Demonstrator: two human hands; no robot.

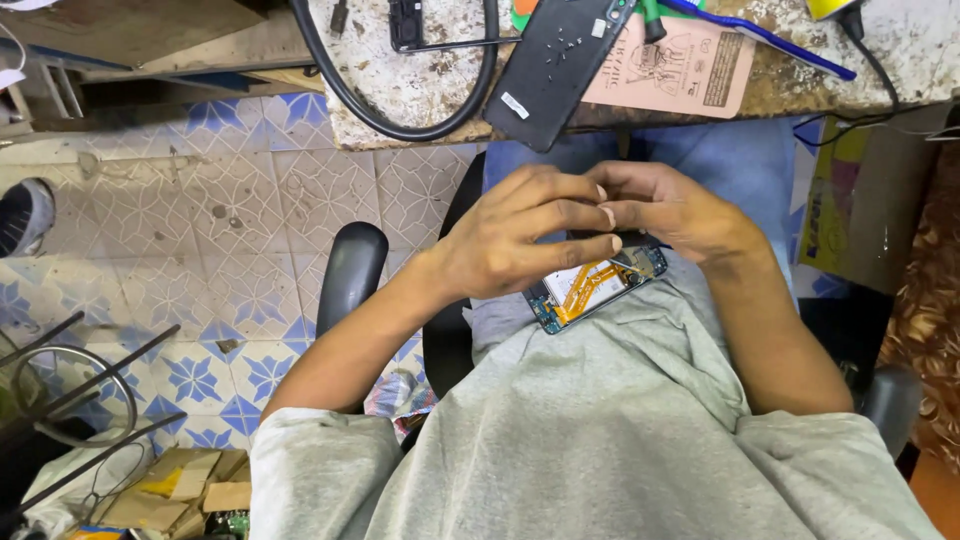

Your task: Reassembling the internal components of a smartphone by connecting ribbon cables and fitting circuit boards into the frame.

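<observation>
An opened phone (590,288) with its back off lies on my lap, showing a blue circuit board, an orange flex cable and a white part. My left hand (520,235) hovers over its upper left end, fingers curled together. My right hand (670,210) meets it above the phone's upper right end, and the fingertips of both hands touch. Whether they pinch something small is hidden. The phone's black back cover (555,65) rests on the workbench edge with tiny screws on it.
The stained workbench (420,90) holds a black cable loop (345,95), a pink sheet (680,65), a blue toothbrush (765,38) and a phone frame (410,25). A black chair armrest (350,265) is at my left. Tiled floor, a shoe (25,215) and cardboard scraps (185,485) lie left.
</observation>
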